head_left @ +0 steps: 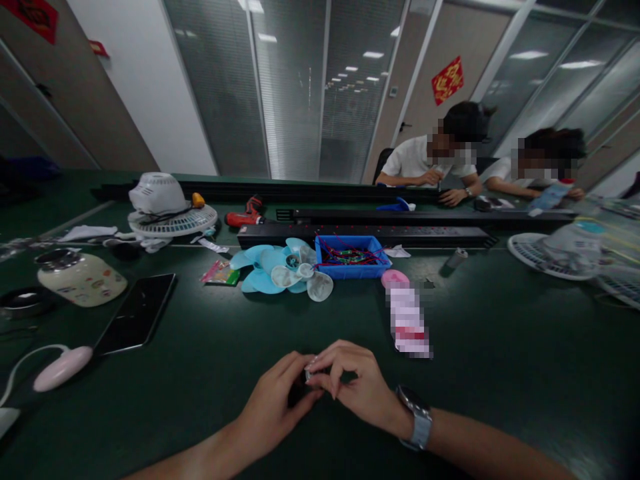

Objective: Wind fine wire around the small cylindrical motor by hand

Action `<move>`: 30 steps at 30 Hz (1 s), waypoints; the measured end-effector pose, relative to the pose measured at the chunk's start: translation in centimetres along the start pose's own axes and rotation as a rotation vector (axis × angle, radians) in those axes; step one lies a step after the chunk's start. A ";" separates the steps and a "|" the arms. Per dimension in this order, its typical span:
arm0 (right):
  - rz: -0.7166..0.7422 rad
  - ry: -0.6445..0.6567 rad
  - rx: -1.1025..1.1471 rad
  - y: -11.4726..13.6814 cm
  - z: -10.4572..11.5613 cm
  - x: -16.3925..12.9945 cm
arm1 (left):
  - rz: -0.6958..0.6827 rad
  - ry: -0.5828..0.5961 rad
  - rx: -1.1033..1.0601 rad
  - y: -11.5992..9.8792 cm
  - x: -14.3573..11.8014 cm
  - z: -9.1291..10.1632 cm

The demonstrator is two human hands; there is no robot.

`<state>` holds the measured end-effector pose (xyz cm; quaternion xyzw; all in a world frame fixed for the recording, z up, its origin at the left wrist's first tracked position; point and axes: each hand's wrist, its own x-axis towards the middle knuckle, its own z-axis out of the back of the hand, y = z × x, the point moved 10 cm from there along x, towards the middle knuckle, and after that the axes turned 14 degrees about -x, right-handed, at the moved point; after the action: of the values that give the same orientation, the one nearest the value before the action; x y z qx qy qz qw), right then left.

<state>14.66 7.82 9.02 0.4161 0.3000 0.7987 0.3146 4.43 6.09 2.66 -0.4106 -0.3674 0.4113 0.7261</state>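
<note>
Above the near part of the dark green table, my left hand [276, 397] and my right hand [356, 385] meet at the fingertips. Between them sits a small pale, silvery round piece [308, 375], mostly hidden by the fingers, so its kind is unclear. My right thumb and fingers pinch it from the right. The left hand's curled fingers and thumb close on it from the other side. A watch [416, 417] is on my right wrist. Beyond my hands lie light blue and clear fan blades [287, 268] and a blue bin [353, 268] of wires.
At left are a phone [137, 313], a cream jar-shaped container [83, 277] and a pink oval device [63, 369]. A red drill [245, 213], black rails [365, 235] and fan housings [157, 203] stand farther back. Two people [435, 157] sit across the table.
</note>
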 end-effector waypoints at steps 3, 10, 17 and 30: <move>0.001 -0.015 -0.006 -0.1 0.3 0.1 | -0.010 -0.010 0.010 -0.1 -0.1 0.1; -0.004 0.032 -0.016 -0.5 0.0 0.4 | -0.011 -0.014 0.021 0.1 -0.2 0.1; -0.151 0.031 0.058 -2.2 -0.4 0.2 | -0.002 0.000 0.014 0.1 -0.1 0.1; -0.139 0.079 0.087 -2.6 -0.8 0.2 | -0.007 -0.001 0.007 0.1 -0.2 0.0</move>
<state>14.52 9.44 6.77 0.3758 0.3748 0.7768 0.3390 4.29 5.96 2.50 -0.4063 -0.3679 0.4102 0.7289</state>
